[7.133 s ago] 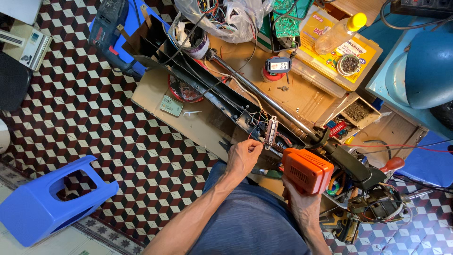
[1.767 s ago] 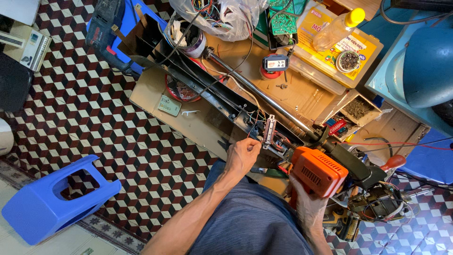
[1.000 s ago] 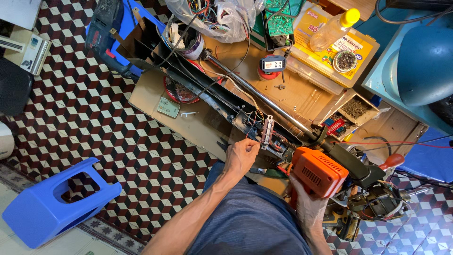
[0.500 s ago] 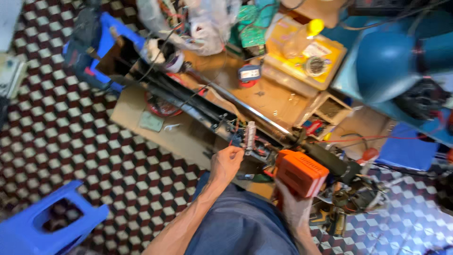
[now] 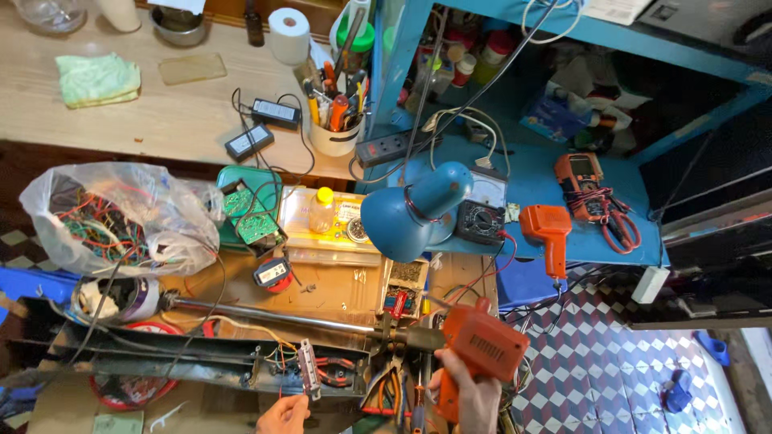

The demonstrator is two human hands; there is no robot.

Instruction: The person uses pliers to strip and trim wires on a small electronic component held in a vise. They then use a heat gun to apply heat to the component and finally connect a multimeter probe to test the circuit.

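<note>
Gripping an orange soldering gun in the right hand, near the bench's front edge | left hand pinches a small part just left, nearer the wiring | long metal tube runs left-right, ending beside the gun

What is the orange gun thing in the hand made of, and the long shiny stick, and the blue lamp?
The orange tool in the right hand looks like moulded plastic: matte, with ribbed vent slots. The long rod seems bare metal, since it is grey and glints along its length. The blue lamp shade is probably painted metal, smooth with a soft sheen, though glossy plastic could look the same.
</note>
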